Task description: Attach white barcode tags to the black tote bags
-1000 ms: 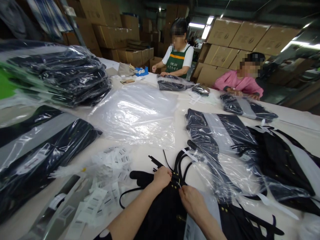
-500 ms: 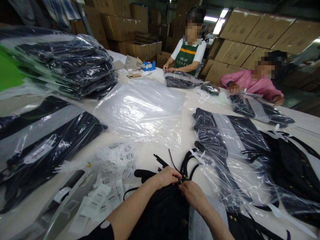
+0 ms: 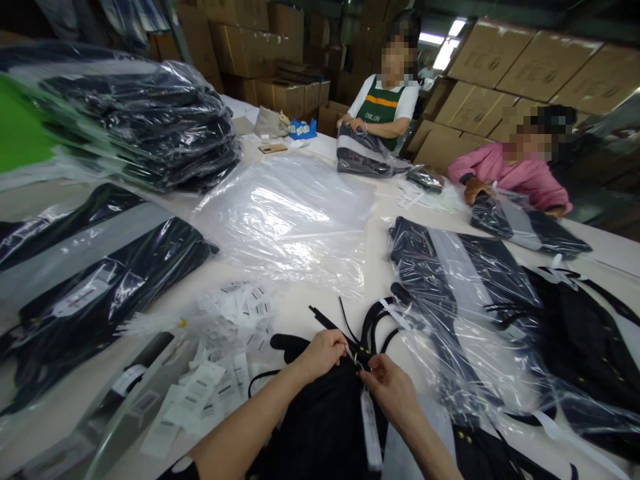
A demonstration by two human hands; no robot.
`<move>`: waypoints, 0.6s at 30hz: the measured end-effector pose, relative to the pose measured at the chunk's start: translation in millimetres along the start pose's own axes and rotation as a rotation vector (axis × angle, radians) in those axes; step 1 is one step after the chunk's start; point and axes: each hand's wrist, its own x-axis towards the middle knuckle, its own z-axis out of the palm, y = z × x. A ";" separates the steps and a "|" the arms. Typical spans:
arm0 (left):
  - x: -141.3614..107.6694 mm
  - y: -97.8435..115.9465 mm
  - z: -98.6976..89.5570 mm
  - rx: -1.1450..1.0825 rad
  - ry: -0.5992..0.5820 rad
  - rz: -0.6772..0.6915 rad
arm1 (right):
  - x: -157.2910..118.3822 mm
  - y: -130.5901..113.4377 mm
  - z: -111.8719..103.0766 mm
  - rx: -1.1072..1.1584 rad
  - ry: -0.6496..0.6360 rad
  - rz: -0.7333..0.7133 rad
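Both hands are over a black fabric item [image 3: 315, 427] with thin black straps [image 3: 373, 330] at its top. My left hand [image 3: 325, 352] has its fingers pinched on a thin white string at the strap end. Just to the right, my right hand [image 3: 393, 387] is closed at the item's upper edge, thumb and finger together near a small brass-coloured fitting; what it grips is too small to make out. A white tag [image 3: 371, 430] hangs below my right hand, over the black fabric. Loose labels [image 3: 200, 393] lie left of my left forearm.
Clear plastic bags [image 3: 290, 220] lie flat ahead. Bagged dark items sit at left [image 3: 115, 267] and right [image 3: 445, 273], with a tall bagged stack [image 3: 150, 127] at back left. Two people [image 3: 383, 110] [image 3: 530, 167] handle bags across the table [image 3: 610, 243].
My hands have moved slightly apart, the left one leftward. The white tag now hangs in view below my right hand. Across the table, the person in the apron has raised the near end of a bag.
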 end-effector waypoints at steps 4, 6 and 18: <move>-4.8 -0.7 -5.1 -0.034 0.037 0.005 | 4.9 -3.5 8.9 -0.022 0.188 -0.186; -5.2 -1.1 -6.9 -0.041 0.049 0.009 | 9.9 -5.8 13.0 -0.027 0.153 -0.249; -7.0 0.8 -8.4 -0.063 0.044 0.011 | 23.8 -13.7 15.4 -0.043 0.026 -0.305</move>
